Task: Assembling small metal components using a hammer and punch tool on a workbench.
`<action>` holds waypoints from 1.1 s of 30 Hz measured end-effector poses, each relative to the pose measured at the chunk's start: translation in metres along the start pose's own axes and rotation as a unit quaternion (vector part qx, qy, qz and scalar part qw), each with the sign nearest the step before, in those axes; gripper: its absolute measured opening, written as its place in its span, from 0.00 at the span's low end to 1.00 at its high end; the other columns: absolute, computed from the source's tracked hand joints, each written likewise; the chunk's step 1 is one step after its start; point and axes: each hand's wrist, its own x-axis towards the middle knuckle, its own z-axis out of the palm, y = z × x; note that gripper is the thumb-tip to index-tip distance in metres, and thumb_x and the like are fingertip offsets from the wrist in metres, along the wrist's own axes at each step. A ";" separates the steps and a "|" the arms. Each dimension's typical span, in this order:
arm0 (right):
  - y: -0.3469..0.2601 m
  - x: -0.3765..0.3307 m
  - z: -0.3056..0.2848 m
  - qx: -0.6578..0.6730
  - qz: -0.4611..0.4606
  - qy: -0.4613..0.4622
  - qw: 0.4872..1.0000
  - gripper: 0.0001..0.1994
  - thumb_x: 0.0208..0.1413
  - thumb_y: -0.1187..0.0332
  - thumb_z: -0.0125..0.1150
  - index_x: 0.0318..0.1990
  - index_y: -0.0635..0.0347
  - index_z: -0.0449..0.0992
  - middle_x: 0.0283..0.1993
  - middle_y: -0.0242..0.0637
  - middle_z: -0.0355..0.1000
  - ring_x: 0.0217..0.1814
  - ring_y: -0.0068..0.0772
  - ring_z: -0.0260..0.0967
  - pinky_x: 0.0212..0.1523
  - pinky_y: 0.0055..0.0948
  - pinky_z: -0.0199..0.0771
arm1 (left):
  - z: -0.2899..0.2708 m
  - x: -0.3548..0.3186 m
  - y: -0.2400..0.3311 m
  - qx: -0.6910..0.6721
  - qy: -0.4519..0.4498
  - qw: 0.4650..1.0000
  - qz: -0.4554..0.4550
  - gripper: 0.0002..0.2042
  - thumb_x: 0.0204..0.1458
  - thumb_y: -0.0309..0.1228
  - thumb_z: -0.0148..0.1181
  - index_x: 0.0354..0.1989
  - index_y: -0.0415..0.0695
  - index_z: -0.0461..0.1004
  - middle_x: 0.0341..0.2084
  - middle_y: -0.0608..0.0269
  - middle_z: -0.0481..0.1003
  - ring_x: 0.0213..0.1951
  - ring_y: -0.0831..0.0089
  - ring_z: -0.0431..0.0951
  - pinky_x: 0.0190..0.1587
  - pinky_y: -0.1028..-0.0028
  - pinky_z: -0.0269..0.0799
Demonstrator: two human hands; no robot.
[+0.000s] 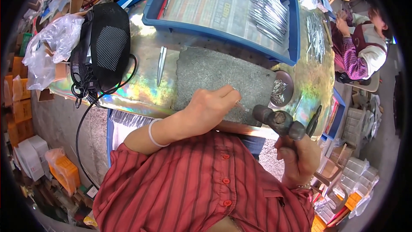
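Note:
My left hand [212, 105] rests on a grey stone slab [214, 77] and pinches a thin metal piece at its fingertips near the slab's right edge. My right hand [298, 154] grips the handle of a dark hammer [279, 122], whose head hovers just right of the left fingertips, above the table's near edge. A small round dish [281, 90] with metal bits sits at the slab's right side. A long thin metal tool [161, 64] lies left of the slab.
A blue tray [223, 32] with paper and several shiny metal pieces stands behind the slab. A black mesh object [109, 43] with cables and clear plastic bags [51, 43] lie at left. Another person [360, 47] sits at far right. Boxes crowd the floor.

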 end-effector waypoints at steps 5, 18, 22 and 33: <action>-0.004 0.002 0.001 -0.079 -0.024 0.018 0.996 0.21 0.43 0.71 0.60 0.48 0.56 0.70 0.28 0.40 0.70 0.26 0.43 0.69 0.27 0.30 0.69 | -0.001 0.003 0.004 0.010 -0.003 1.000 -0.001 0.11 0.38 0.16 0.52 0.32 0.43 0.69 0.22 0.61 0.69 0.19 0.64 0.72 0.18 0.70 0.68; 0.009 0.005 0.017 -0.126 -0.045 0.180 0.975 0.17 0.46 0.82 0.51 0.47 0.66 0.68 0.25 0.39 0.66 0.24 0.31 0.66 0.24 0.26 0.63 | -0.033 0.004 0.018 -0.263 0.039 0.957 -0.114 0.04 0.48 0.21 0.56 0.33 0.39 0.70 0.29 0.57 0.74 0.23 0.70 0.76 0.23 0.76 0.71; 0.064 0.029 0.054 -0.132 -0.030 0.136 0.981 0.17 0.48 0.78 0.55 0.48 0.64 0.68 0.34 0.44 0.68 0.32 0.44 0.67 0.33 0.30 0.67 | -0.058 -0.004 0.024 -0.623 0.127 0.730 -0.250 0.05 0.55 0.28 0.53 0.34 0.39 0.70 0.30 0.59 0.74 0.22 0.78 0.74 0.24 0.81 0.71; 0.036 0.054 0.084 0.314 -0.176 0.126 0.925 0.15 0.44 0.77 0.63 0.43 0.65 0.73 0.36 0.37 0.67 0.32 0.23 0.65 0.31 0.18 0.65 | -0.018 -0.012 0.044 -0.785 0.089 0.493 -0.364 0.04 0.55 0.31 0.54 0.35 0.47 0.66 0.25 0.68 0.70 0.23 0.81 0.70 0.23 0.83 0.64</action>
